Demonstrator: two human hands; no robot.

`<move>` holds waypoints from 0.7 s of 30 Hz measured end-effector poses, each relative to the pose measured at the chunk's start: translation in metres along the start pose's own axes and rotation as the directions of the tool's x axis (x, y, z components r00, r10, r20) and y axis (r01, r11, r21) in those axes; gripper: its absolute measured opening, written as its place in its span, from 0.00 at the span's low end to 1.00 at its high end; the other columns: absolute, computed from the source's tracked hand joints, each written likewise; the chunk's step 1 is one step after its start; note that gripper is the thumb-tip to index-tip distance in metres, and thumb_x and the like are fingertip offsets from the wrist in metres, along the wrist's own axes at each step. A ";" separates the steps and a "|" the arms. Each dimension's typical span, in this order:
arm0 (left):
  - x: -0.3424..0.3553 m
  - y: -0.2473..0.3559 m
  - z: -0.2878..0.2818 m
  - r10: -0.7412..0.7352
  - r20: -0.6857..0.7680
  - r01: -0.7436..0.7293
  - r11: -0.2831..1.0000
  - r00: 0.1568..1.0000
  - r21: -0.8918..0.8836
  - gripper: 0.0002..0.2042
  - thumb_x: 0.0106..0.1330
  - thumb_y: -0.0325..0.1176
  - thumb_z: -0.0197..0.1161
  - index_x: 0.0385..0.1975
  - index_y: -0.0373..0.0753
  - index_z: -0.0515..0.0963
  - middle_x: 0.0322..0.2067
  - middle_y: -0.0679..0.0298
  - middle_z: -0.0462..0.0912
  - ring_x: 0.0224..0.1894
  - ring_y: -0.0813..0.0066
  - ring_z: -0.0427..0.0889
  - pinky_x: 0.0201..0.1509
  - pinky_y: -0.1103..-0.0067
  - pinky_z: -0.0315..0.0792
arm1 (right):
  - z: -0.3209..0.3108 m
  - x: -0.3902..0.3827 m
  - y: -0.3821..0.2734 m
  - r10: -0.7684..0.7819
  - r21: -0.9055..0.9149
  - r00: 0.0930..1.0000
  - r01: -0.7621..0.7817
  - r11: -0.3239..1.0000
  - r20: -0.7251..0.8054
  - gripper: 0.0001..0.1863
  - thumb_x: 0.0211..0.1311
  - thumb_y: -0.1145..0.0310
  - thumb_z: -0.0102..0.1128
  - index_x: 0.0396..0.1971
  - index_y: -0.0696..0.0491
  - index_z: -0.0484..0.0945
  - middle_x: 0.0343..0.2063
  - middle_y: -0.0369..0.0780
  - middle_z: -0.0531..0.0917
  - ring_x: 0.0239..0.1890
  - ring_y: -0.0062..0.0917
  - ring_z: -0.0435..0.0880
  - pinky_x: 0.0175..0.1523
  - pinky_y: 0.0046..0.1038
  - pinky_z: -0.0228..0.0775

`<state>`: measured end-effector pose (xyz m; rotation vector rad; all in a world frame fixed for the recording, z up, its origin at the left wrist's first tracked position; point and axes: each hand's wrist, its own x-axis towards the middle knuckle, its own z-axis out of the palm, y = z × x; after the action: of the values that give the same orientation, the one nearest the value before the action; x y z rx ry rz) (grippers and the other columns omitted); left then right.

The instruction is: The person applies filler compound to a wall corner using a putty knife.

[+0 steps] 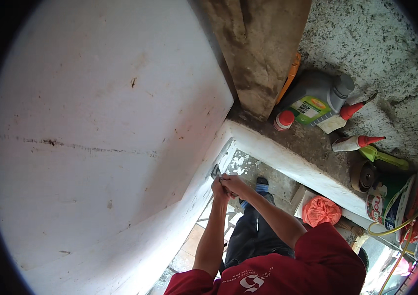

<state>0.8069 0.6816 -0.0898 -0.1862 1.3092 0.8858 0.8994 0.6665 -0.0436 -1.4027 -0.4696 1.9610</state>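
Both hands are together low at the white wall, close to the corner where it meets a white ledge. My left hand is closed around the handle of what looks like a scraper, whose dark flat blade touches the wall's lower part. My right hand is closed against the left one, gripping the same tool. The fingers cover most of the handle. Past the blade, the surface near the corner shows patchy, flaked white paint.
On the ledge stand a grey jug, a red-capped bottle, red-nozzled bottles, a tape roll and a tub. A wooden board leans above. Below lies a knotted orange-red plastic bag.
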 end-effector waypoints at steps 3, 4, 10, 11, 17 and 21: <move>0.009 0.000 -0.004 -0.100 0.185 0.047 0.962 0.978 0.271 0.14 0.59 0.40 0.36 0.23 0.41 0.69 0.15 0.58 0.71 0.11 0.67 0.68 0.04 0.72 0.57 | -0.003 0.014 0.006 -0.026 0.026 0.999 0.027 0.999 -0.025 0.10 0.50 0.72 0.45 0.14 0.58 0.68 0.05 0.38 0.66 0.05 0.22 0.65 0.07 0.25 0.52; 0.010 0.000 -0.005 -0.154 0.239 0.096 0.966 0.959 0.239 0.14 0.59 0.40 0.36 0.23 0.41 0.69 0.15 0.58 0.71 0.11 0.67 0.68 0.04 0.72 0.57 | -0.004 0.016 0.008 0.056 0.013 0.998 -0.056 0.998 -0.008 0.10 0.50 0.72 0.45 0.14 0.58 0.68 0.05 0.38 0.66 0.05 0.22 0.65 0.07 0.25 0.52; 0.010 -0.001 0.000 -0.059 0.135 0.029 0.976 0.989 0.215 0.17 0.60 0.44 0.35 0.22 0.40 0.68 0.08 0.61 0.67 0.02 0.68 0.61 0.00 0.76 0.54 | -0.005 0.016 0.007 0.098 -0.001 0.995 -0.099 0.995 -0.035 0.13 0.53 0.68 0.45 0.12 0.58 0.67 0.05 0.39 0.67 0.03 0.22 0.65 0.06 0.24 0.51; 0.012 0.001 0.005 -0.099 0.179 0.060 0.975 0.979 0.213 0.16 0.60 0.43 0.35 0.22 0.40 0.68 0.09 0.61 0.68 0.02 0.68 0.61 0.00 0.76 0.54 | -0.006 0.017 0.004 0.031 0.018 0.998 -0.030 0.999 -0.049 0.13 0.53 0.68 0.45 0.13 0.58 0.68 0.05 0.39 0.67 0.04 0.22 0.65 0.06 0.24 0.52; 0.017 -0.008 0.005 -0.125 0.131 0.084 0.956 0.983 0.280 0.19 0.62 0.46 0.33 0.21 0.41 0.68 0.06 0.62 0.65 0.02 0.71 0.59 -0.01 0.76 0.51 | -0.010 0.010 -0.002 -0.018 -0.119 0.997 0.008 0.993 -0.080 0.13 0.55 0.66 0.47 0.16 0.57 0.70 0.06 0.37 0.68 0.04 0.20 0.65 0.07 0.22 0.52; 0.024 -0.008 0.002 -0.137 0.198 0.083 0.962 0.971 0.259 0.19 0.61 0.47 0.34 0.20 0.40 0.66 0.08 0.62 0.66 0.03 0.69 0.61 0.01 0.77 0.52 | -0.011 0.012 -0.002 -0.006 -0.046 0.999 0.003 0.999 -0.052 0.14 0.51 0.69 0.44 0.10 0.60 0.67 0.04 0.40 0.67 0.04 0.23 0.67 0.07 0.25 0.54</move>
<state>0.8132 0.6881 -0.1136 0.0335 1.1829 0.6209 0.9081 0.6750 -0.0550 -1.4767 -0.4961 1.9164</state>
